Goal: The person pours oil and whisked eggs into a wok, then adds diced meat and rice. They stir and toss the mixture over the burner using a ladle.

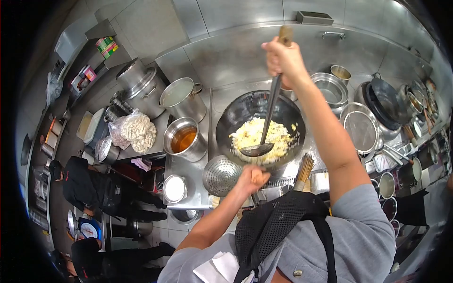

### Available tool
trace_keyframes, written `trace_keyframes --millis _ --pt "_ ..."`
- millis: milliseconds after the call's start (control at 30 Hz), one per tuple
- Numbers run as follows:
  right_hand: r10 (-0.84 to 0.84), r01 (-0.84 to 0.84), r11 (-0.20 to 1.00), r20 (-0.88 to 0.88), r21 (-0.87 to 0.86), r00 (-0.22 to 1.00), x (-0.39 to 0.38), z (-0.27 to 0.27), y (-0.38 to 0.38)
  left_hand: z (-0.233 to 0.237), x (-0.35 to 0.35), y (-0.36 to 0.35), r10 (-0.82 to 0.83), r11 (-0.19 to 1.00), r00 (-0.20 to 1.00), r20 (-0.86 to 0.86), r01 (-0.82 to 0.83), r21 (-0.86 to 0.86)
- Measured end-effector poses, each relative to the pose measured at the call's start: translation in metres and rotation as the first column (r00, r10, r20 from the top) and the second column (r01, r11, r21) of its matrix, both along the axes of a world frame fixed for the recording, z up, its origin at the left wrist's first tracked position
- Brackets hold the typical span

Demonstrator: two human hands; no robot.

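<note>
My right hand point(285, 59) is wrapped round the upper handle of a long ladle point(270, 108), whose wooden end sticks out above my fist. The ladle's bowl rests in yellow and white fried rice point(247, 132), which looks mixed with egg. This food lies in a large black wok point(231, 111) on the steel range. My left hand point(253, 179) is closed at the wok's near rim, gripping it there; the exact part held is hidden under my fingers. A perforated strainer point(222, 175) lies just left of that hand, and a bamboo brush point(305, 170) is to its right.
Left of the wok stand a pot of brown liquid point(184, 140), a taller pot point(181, 98) and a white-topped container point(175, 188). A mesh sieve point(360, 128) and stacked woks point(389, 101) are on the right. Two people in black point(94, 184) work at the left counter.
</note>
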State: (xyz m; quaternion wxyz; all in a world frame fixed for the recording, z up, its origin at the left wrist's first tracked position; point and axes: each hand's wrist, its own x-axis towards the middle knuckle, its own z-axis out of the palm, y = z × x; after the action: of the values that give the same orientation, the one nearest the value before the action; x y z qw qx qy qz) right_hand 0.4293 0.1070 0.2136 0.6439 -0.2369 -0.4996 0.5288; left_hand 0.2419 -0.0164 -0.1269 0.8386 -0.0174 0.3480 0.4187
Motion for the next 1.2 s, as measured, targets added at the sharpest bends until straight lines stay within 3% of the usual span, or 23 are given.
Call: trace_keyframes --millis 67,133,200,267,300,367,400,433,467,533,600,633,667,700,767,800,833,867,933,1000,1033,1133,1200 --pt "-0.142 0.141 0.99 0.084 0.016 0.986 -0.03 -0.053 0.017 0.002 0.007 0.024 -0.014 1.0 0.995 -0.098 0.016 0.016" --pt "-0.253 0.25 0.967 0.083 0.039 0.964 -0.027 -0.103 0.044 -0.028 0.001 0.01 -0.004 0.998 0.994 -0.106 0.01 0.057" --pt "-0.255 0.243 0.959 0.07 0.145 0.964 -0.005 -0.083 0.051 -0.041 -0.004 -0.048 0.031 0.952 0.999 0.038 -0.041 0.305" --pt "-0.179 0.171 0.979 0.068 0.11 0.981 0.001 -0.025 0.031 -0.072 -0.019 -0.083 -0.06 0.979 0.994 -0.094 0.077 0.187" --pt "-0.094 0.086 0.987 0.056 0.134 0.994 -0.001 -0.005 0.024 -0.066 -0.018 -0.077 -0.054 0.978 0.994 -0.095 0.072 0.197" --pt "-0.104 0.091 0.988 0.099 0.124 0.99 -0.019 0.016 -0.005 -0.045 -0.013 -0.064 0.081 0.923 0.989 -0.12 -0.029 0.384" --pt "-0.114 0.1 0.99 0.146 0.1 0.983 -0.032 0.013 -0.018 -0.035 -0.012 -0.038 0.037 0.955 0.993 0.111 -0.068 0.289" --pt "-0.161 0.138 0.983 0.208 0.122 0.965 -0.044 -0.01 -0.016 -0.036 -0.01 -0.002 0.061 0.989 0.998 0.031 -0.064 0.135" --pt "-0.155 0.142 0.987 0.207 0.075 0.966 -0.056 -0.051 0.0 -0.029 -0.008 0.018 0.058 0.986 0.998 0.013 -0.059 0.156" --pt "-0.271 0.244 0.952 0.138 0.184 0.953 -0.048 -0.111 0.042 -0.025 -0.005 0.009 0.085 0.95 0.994 -0.068 -0.06 0.307" --pt "-0.202 0.193 0.968 0.04 0.161 0.979 -0.018 -0.089 0.044 -0.071 -0.019 -0.029 0.034 0.955 0.982 0.184 -0.087 0.284" --pt "-0.187 0.18 0.977 0.05 0.117 0.981 -0.004 -0.063 0.033 -0.074 -0.022 -0.063 0.048 0.916 0.992 -0.121 0.004 0.4" --pt "-0.163 0.156 0.981 0.053 0.116 0.985 0.008 -0.041 0.028 -0.068 -0.02 -0.085 0.092 0.868 0.908 -0.408 0.128 0.48" --pt "-0.141 0.132 0.983 0.064 0.126 0.988 0.013 -0.017 0.014 -0.07 -0.021 -0.076 0.079 0.863 0.908 -0.412 0.145 0.485" --pt "-0.12 0.111 0.986 0.071 0.125 0.99 0.004 0.004 -0.003 -0.082 -0.033 -0.063 -0.015 0.94 1.0 -0.015 0.019 0.342" --pt "-0.16 0.145 0.983 0.133 0.113 0.978 -0.007 0.002 -0.011 -0.059 -0.03 -0.043 -0.037 0.947 0.989 0.143 -0.011 0.321" --pt "-0.192 0.175 0.979 0.199 0.1 0.961 -0.019 -0.004 -0.017 -0.042 -0.022 -0.019 0.072 0.97 0.996 0.053 -0.082 0.229" --pt "-0.26 0.242 0.965 0.266 0.1 0.928 -0.033 -0.034 -0.007 -0.055 -0.021 0.015 0.005 0.973 0.999 0.049 -0.016 0.232" --pt "-0.351 0.305 0.925 0.199 0.229 0.915 -0.036 -0.115 0.041 -0.028 -0.009 0.026 0.088 0.971 0.981 -0.176 -0.046 0.233" --pt "-0.312 0.283 0.942 0.162 0.179 0.936 -0.014 -0.097 0.037 -0.039 -0.021 -0.004 0.077 0.95 0.992 -0.103 -0.042 0.31" --pt "-0.266 0.251 0.959 0.108 0.132 0.958 -0.002 -0.08 0.033 -0.072 -0.032 -0.02 0.029 0.959 0.995 -0.097 0.0 0.282" --pt "-0.09 0.082 0.992 0.078 0.097 0.993 0.021 -0.023 0.018 -0.05 -0.029 -0.06 -0.003 0.981 0.954 -0.3 0.061 0.186" --pt "-0.214 0.207 0.977 0.228 0.055 0.95 -0.002 -0.01 -0.007 -0.083 -0.031 -0.027 -0.027 0.927 0.996 0.09 -0.008 0.375"
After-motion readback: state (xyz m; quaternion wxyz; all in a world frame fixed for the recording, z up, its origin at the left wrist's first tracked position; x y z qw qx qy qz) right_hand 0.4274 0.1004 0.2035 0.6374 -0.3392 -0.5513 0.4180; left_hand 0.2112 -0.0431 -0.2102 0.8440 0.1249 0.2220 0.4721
